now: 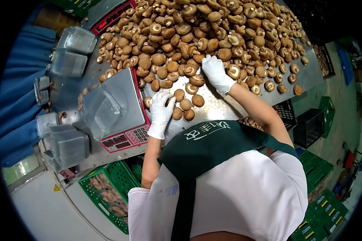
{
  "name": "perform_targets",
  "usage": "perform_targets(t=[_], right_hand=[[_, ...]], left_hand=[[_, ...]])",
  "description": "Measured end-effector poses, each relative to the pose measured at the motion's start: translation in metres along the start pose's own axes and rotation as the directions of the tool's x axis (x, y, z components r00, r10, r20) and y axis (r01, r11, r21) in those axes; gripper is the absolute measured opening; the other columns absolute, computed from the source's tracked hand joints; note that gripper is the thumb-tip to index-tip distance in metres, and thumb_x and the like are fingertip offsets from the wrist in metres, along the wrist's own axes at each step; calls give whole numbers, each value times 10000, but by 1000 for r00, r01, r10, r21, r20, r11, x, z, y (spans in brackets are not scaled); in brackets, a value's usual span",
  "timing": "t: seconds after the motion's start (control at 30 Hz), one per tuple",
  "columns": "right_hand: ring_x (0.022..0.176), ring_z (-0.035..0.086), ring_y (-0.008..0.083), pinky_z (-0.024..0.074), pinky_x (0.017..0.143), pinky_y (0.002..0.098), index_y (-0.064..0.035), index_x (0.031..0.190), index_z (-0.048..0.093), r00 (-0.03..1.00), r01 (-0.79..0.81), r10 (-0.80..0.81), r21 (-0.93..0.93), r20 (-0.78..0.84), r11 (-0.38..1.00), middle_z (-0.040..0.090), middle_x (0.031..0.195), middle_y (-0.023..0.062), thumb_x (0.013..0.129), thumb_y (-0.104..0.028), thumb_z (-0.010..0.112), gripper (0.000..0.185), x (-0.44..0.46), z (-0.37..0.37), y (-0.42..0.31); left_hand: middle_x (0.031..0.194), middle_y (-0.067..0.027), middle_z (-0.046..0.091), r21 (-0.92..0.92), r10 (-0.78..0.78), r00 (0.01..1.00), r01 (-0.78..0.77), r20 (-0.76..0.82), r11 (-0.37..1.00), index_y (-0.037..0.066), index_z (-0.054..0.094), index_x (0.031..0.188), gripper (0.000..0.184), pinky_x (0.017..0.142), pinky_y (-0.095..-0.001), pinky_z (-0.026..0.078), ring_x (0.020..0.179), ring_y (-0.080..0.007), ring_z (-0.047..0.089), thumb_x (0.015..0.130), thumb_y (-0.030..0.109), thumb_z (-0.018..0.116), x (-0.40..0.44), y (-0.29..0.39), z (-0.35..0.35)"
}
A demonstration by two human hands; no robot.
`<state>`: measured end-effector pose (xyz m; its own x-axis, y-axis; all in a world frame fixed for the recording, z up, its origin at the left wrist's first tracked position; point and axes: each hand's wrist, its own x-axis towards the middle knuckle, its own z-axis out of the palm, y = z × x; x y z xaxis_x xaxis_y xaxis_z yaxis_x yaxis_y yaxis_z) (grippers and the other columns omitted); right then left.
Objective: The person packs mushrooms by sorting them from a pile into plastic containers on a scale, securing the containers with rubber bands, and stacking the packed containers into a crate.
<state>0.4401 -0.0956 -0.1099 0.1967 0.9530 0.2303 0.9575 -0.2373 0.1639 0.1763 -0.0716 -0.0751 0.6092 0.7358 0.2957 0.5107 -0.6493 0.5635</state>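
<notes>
A large heap of brown shiitake mushrooms (181, 28) covers the far part of the metal table (229, 107). My right hand (216, 73), in a white glove, reaches to the heap's near edge with fingers bent down among the caps; anything in them is hidden. Close to the scale, my left hand (161, 111), also gloved, has its fingers curled and thumb drawn in. Its grip is hidden from above. Just right of it lies a small group of loose mushrooms (185, 105), caps up. A clear plastic tray (104, 109) rests on the scale (124, 98) to its left.
Stacked clear trays (67, 146) stand at the table's left edge, with more clear trays (73, 48) farther back. A second red-framed scale (112, 17) sits behind. Below are a green crate of packed mushrooms (108, 193) and a black crate (309, 128).
</notes>
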Motion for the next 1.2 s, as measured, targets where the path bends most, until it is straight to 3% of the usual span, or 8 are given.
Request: perform_targets(t=[0.3,0.33,0.57,0.77,0.9,1.03,1.1,1.2], right_hand=[[683,644,298,516,553,373,-1,949,553,987,89,-111,190,113,978,628,808,181,842,-65,495,138,-9,-15,19],[697,647,309,516,603,392,-35,999,602,934,-291,125,508,335,810,659,846,167,859,-134,508,195,-5,-25,17],[757,662,306,519,708,398,-155,1099,629,943,-306,145,606,301,734,681,863,137,871,-291,554,276,-65,-106,48],[867,654,298,515,756,376,-166,1054,680,588,-476,209,126,781,870,680,906,151,814,-341,612,305,-155,-143,136],[859,650,310,516,759,391,-147,1050,681,656,-509,354,45,667,859,678,935,143,794,-325,635,315,-179,-140,144],[919,652,259,516,795,343,-118,1098,651,757,-562,263,390,598,730,689,985,88,776,-242,688,347,-126,-139,79],[926,642,251,522,779,348,-129,1159,592,982,-149,56,558,180,816,662,1076,64,753,-217,711,432,-112,-108,39],[851,616,286,517,721,383,-116,1187,531,993,24,-83,530,88,847,626,1048,74,733,-203,715,497,-84,-73,-8]], left_hand=[[1063,-79,645,27,101,995,-101,29,994,101,673,997,240,906,-383,429,1043,-275,568,775,193,686,42,24,16],[1135,-79,617,24,83,993,-85,88,996,111,644,1087,326,921,-387,420,1067,-275,553,774,197,681,48,30,21],[1126,-103,549,49,172,965,-184,196,982,114,628,1094,398,851,-405,444,997,-286,534,719,222,708,64,34,58],[1098,-80,577,-12,167,969,-168,181,986,108,640,1000,301,845,-407,441,978,-283,545,723,204,705,52,29,52],[1095,-68,608,-66,127,960,-114,251,991,122,640,1018,277,874,-391,416,1028,-280,550,753,180,694,40,30,53],[1042,-73,630,-69,186,963,-175,196,982,102,646,996,257,871,-384,416,1003,-273,560,745,146,678,33,36,45],[1074,-71,624,-47,217,966,-212,139,976,106,643,1023,278,881,-387,411,1027,-269,555,751,151,678,29,36,37],[1152,-83,592,21,90,990,-93,106,995,110,629,1079,330,896,-398,409,1075,-282,535,758,166,683,18,31,18]])
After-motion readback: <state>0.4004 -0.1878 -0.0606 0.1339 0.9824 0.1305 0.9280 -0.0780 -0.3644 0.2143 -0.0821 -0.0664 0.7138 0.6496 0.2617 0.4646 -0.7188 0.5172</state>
